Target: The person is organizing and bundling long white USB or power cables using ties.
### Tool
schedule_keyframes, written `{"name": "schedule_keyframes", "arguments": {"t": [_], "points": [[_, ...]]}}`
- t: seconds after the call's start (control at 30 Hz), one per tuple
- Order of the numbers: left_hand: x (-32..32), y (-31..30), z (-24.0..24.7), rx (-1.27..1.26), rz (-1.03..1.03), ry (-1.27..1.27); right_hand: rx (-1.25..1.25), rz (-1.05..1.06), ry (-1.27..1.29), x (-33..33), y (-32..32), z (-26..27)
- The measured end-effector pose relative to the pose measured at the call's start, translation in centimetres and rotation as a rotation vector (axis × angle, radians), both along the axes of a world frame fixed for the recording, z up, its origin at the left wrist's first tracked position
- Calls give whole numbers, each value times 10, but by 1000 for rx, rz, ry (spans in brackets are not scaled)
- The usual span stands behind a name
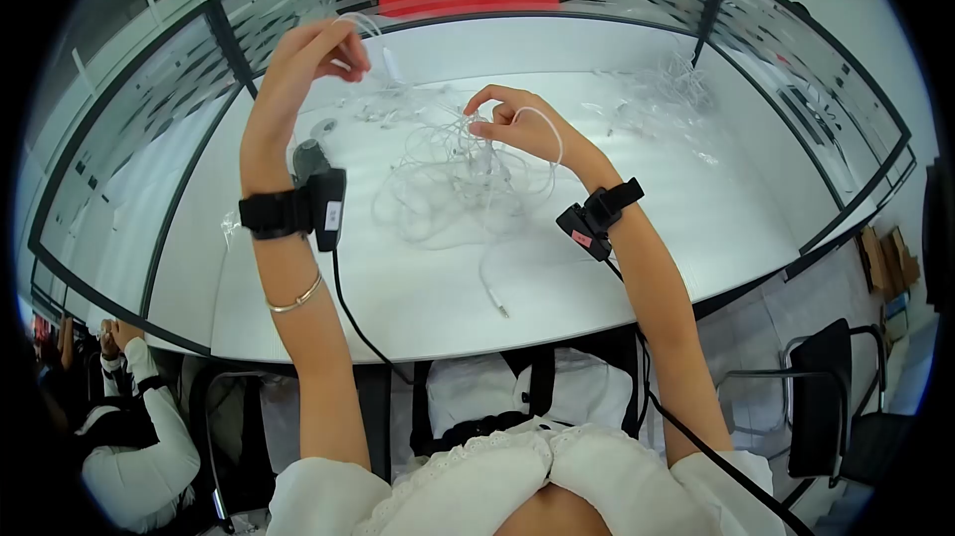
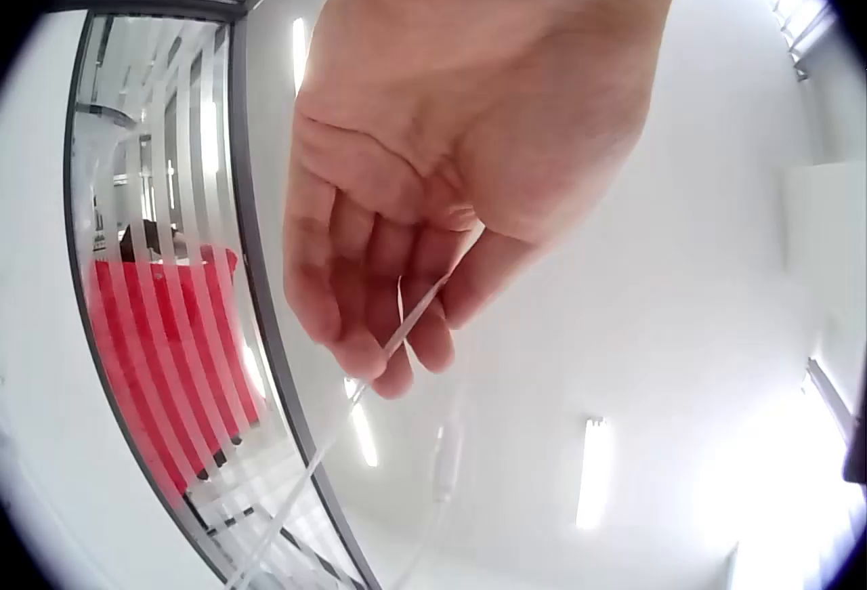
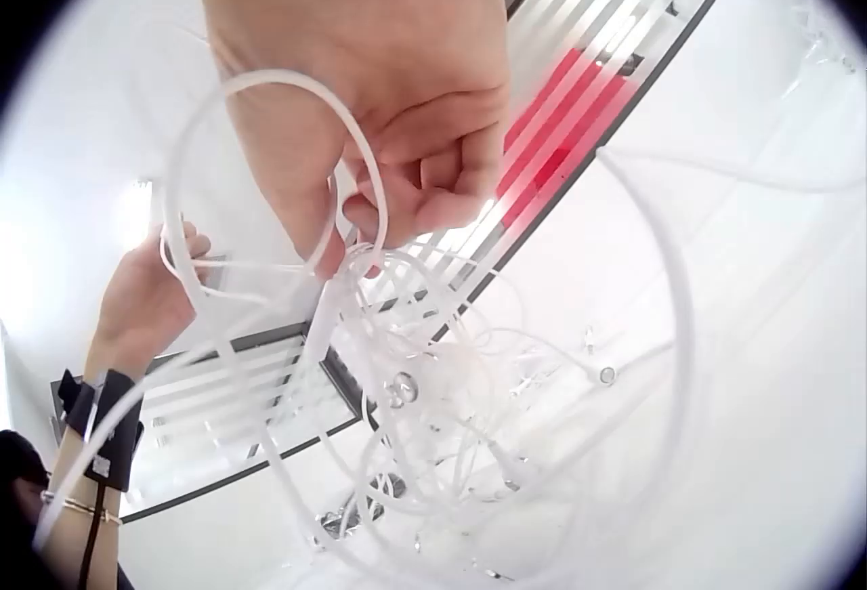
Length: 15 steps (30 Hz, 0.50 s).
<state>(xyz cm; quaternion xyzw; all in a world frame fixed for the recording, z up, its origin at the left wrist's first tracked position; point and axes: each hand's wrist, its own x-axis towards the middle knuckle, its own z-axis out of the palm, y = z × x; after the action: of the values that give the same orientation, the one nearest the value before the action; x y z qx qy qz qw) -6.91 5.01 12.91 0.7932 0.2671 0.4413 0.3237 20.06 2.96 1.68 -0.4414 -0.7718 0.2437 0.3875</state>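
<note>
On the left, the raised left hand (image 1: 306,54) pinches a thin white cable (image 2: 320,452) between thumb and curled fingers; at mid-table, a tangle of white cables (image 1: 485,164) spreads over the white table (image 1: 607,248), one plug (image 1: 499,307) near the front edge; the right hand (image 1: 529,126) pinches the tangle's upper part between thumb and forefinger; farther right lies another whitish heap (image 1: 681,87).

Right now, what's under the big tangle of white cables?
White tabletop shows through the looser parts of the tangle. Where it bunches thickest, it hides whatever's beneath, so I can't tell.
</note>
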Motion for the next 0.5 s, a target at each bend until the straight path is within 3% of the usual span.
{"name": "schedule_keyframes", "arguments": {"t": [0.13,0.27,0.37,0.5], "points": [[-15,4,-8,-37,33,-25,46,-118,-2,7,3,-11],[-27,15,-8,-14,75,-146,-119,14,94,19,12,-13],[-26,15,-12,-42,55,-125,22,61,-45,8,9,-16],[-4,0,-10,-34,-25,-9,232,150,71,-25,-15,-14]]}}
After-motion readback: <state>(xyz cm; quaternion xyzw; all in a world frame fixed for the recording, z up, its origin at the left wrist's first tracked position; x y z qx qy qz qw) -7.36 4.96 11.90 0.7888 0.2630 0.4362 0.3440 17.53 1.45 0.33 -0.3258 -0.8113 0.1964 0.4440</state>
